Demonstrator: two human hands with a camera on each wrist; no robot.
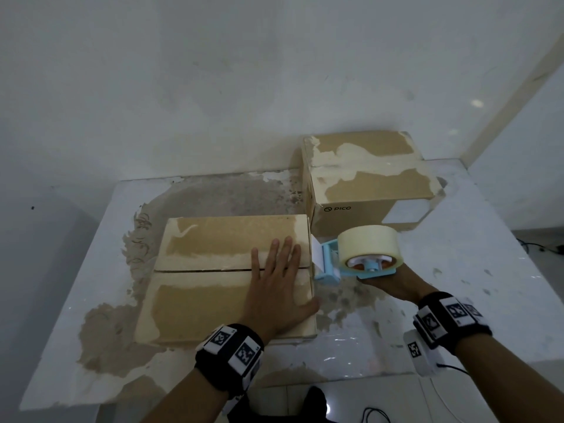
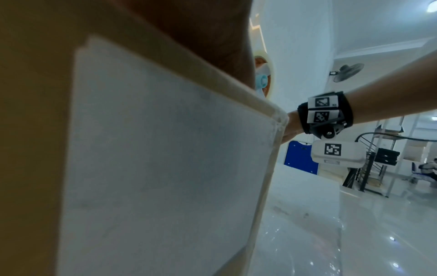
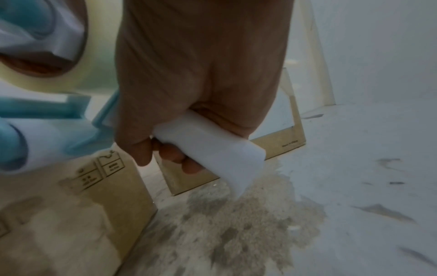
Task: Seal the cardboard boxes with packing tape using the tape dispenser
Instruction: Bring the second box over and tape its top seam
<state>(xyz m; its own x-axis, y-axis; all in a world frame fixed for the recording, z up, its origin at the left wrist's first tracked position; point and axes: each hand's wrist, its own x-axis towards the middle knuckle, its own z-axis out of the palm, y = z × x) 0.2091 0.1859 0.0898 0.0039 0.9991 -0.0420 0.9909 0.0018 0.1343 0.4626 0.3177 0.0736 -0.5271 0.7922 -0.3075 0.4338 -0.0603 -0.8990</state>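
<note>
left of centre in the head view, the left hand (image 1: 276, 280) lies flat with straight fingers on the near box (image 1: 213, 279), whose centre seam looks untaped, so sealing seems barely begun. to its right, the right hand (image 1: 393, 285) grips the tape dispenser (image 1: 360, 264) at the box's right edge. only the right wrist view shows fingers (image 3: 175, 155) curled round the white handle (image 3: 212, 147).

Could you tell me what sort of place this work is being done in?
Probably a workshop or storeroom: cardboard boxes on a worn white table, metal shelving and a wall fan behind.
</note>
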